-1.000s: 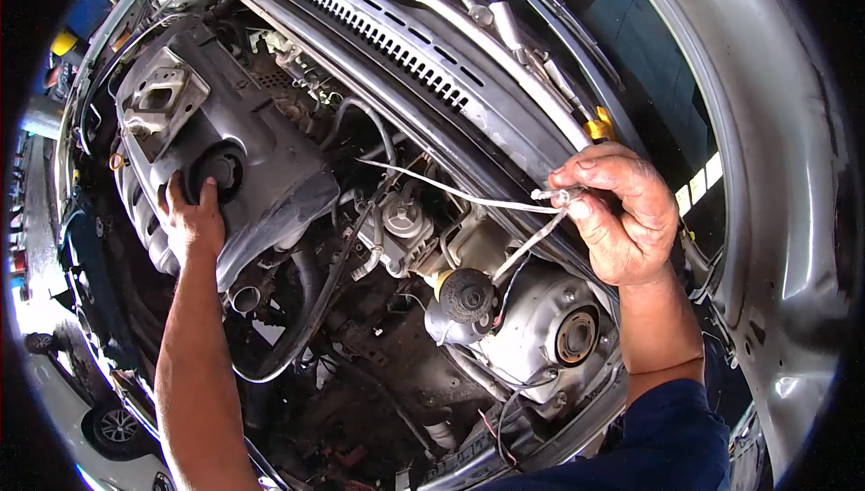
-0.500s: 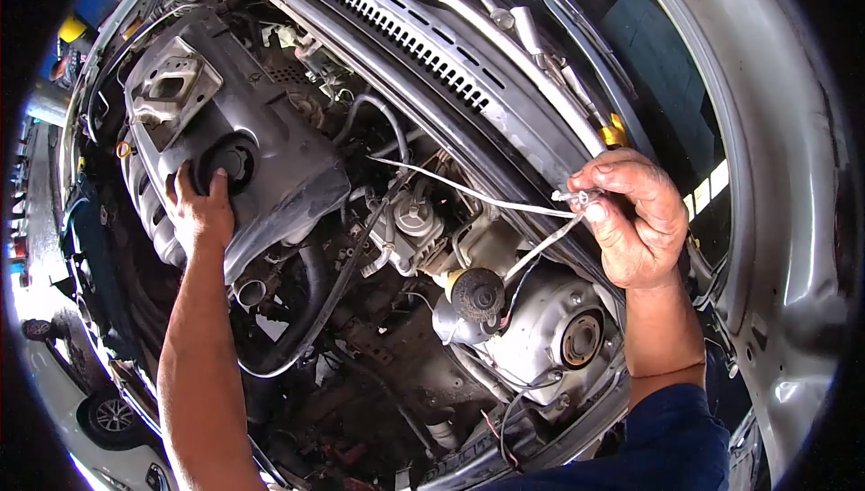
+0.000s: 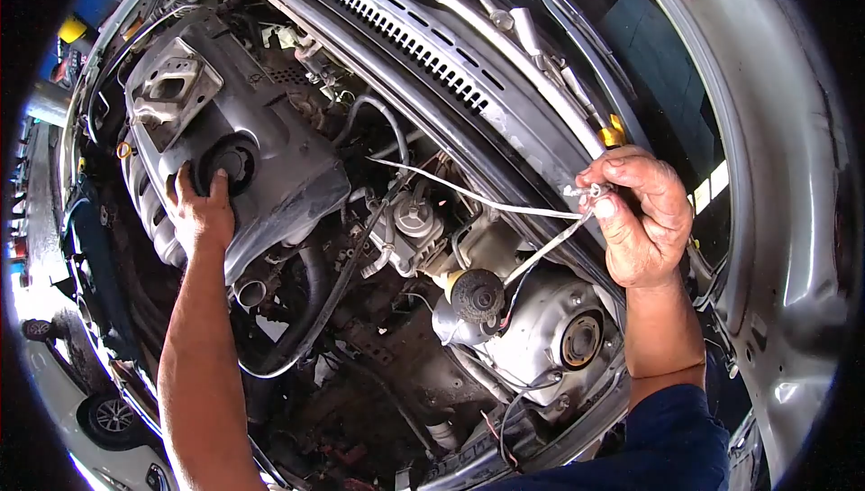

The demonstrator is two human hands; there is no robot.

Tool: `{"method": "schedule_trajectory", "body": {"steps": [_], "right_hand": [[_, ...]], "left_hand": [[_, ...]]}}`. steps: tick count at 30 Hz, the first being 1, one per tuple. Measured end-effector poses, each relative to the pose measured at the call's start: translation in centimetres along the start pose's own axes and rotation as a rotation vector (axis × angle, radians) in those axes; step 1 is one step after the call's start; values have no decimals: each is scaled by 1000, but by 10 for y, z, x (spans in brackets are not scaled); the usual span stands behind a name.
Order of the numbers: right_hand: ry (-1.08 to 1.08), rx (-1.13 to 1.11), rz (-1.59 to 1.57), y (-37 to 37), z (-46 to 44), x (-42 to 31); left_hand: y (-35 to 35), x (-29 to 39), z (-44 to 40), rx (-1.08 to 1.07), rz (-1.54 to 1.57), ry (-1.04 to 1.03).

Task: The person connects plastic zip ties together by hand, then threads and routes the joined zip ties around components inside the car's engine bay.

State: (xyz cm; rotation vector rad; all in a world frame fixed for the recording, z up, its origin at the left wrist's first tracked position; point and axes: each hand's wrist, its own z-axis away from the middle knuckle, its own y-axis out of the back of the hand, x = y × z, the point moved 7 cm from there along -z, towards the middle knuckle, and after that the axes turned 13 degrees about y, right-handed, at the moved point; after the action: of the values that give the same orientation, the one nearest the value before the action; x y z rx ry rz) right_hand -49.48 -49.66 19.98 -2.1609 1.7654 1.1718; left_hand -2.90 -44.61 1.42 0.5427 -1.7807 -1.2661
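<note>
A pale wire [image 3: 478,196] stretches over the engine bay [image 3: 396,356] to the right hand [image 3: 643,221], thumb and fingers clamped on what seems one end. The left hand [image 3: 202,212] lies, fingers apart, on the engine cover [image 3: 293,156].

– And there it is, a dark navy sleeve [image 3: 676,428] between four and five o'clock!
– Short one, gently folded, hem [image 3: 662,394] just by the elbow [image 3: 667,372], and navy cloth [image 3: 586,473] running round towards six.
– Right forearm [image 3: 663,333] bare up to the right grip [image 3: 647,221] at three!
– Left forearm [image 3: 200,360] bare too, at eight, bare-fingered left grip [image 3: 204,217] at nine!
</note>
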Motion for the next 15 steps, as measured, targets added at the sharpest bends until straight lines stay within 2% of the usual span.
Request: {"method": "schedule_trajectory", "body": {"steps": [15], "right_hand": [[-30, 38, -33, 2, 2, 2]], "left_hand": [[3, 5, 3, -18, -10, 10]]}}
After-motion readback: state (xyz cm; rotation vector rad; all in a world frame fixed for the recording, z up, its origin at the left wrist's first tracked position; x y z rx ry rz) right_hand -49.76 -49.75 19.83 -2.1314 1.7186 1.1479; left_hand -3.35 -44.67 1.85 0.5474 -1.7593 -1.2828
